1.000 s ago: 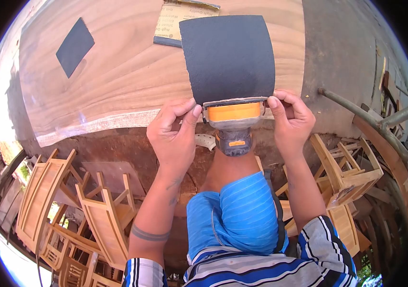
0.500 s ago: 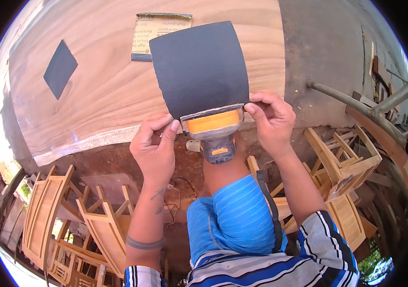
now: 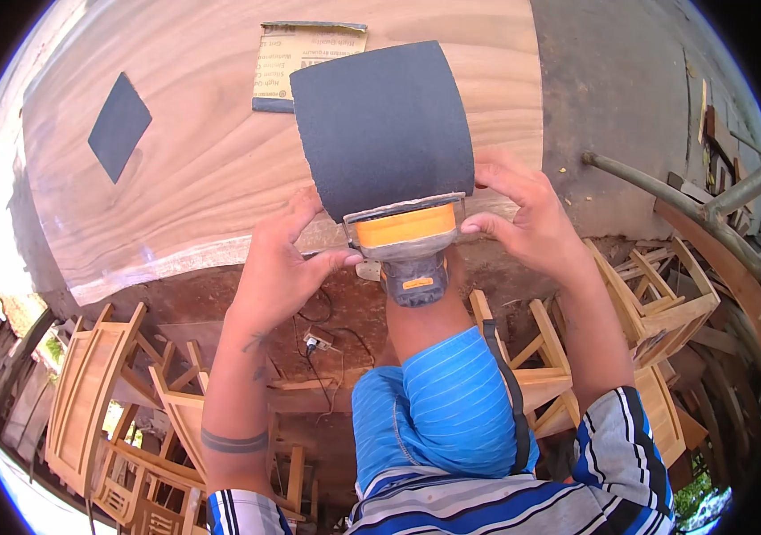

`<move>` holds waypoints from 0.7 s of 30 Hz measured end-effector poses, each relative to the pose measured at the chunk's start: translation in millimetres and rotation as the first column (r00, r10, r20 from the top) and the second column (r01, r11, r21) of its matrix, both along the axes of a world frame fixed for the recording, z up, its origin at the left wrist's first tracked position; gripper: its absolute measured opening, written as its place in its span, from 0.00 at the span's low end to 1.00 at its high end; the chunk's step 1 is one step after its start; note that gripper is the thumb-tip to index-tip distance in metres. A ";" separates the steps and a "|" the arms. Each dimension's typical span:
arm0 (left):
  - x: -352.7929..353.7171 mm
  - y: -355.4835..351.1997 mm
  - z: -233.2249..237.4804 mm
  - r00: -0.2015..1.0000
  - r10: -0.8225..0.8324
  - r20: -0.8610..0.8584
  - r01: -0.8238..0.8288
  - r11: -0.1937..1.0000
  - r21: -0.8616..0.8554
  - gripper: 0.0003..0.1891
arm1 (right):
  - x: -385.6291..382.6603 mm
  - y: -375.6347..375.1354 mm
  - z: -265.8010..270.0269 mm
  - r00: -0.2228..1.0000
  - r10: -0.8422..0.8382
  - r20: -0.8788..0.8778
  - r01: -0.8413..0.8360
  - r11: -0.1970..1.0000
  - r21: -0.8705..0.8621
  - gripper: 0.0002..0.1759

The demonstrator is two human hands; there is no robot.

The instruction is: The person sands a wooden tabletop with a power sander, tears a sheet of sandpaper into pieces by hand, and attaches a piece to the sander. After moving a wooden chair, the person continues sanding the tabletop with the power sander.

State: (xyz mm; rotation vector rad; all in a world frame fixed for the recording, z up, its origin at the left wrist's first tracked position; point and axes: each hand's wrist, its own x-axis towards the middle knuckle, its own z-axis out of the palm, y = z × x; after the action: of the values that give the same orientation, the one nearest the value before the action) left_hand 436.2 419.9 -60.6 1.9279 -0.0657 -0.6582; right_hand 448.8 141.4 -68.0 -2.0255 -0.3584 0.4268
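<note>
A yellow and dark grey power sander (image 3: 407, 227) rests upside down against my raised knee, its pad facing away from me. A dark sandpaper sheet (image 3: 382, 125) lies over that pad and extends well past it, its far end bowed. To the left of the sander, my left hand (image 3: 296, 250) is open, thumb spread toward the body and fingertips at the sheet's edge. My right hand (image 3: 527, 214) is open on the other side, thumb near the wire clamp (image 3: 462, 209) and fingers right at the sheet's edge.
On the plywood sheet (image 3: 193, 205) lie a printed sandpaper piece (image 3: 278, 67), face down, and a dark diamond-shaped sandpaper piece (image 3: 119, 129). Wooden chair parts (image 3: 91, 383) stand left, more wooden frames (image 3: 657, 294) right. A metal pipe (image 3: 639, 178) juts in. A power cord (image 3: 314, 343) lies below.
Both hands have loosened from their pinch at the clamp ends and spread open, moving slightly outward. The sander and sheet stay nearly in place; the view has shifted a little.
</note>
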 end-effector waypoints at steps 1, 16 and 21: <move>1.5 0.7 1.2 1.000 -0.026 -0.008 0.027 0.999 0.035 0.31 | 0.2 0.8 -0.1 1.000 -0.002 0.025 0.002 1.000 -0.003 0.24; 9.1 1.5 -15.0 0.864 -0.289 0.412 0.196 0.947 0.254 0.21 | 9.0 -2.0 -29.6 0.975 0.165 0.146 -0.165 0.986 -0.012 0.16; 15.1 5.5 -14.7 0.918 -0.312 0.246 0.233 0.924 0.304 0.21 | 12.2 -2.5 -16.7 0.984 0.147 0.102 -0.148 0.989 0.003 0.19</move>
State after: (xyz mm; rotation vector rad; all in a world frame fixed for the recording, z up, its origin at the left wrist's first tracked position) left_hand 451.3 425.4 -75.2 2.2947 -0.4633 -0.5841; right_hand 461.1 138.9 -84.8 -2.0219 -0.5753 0.4130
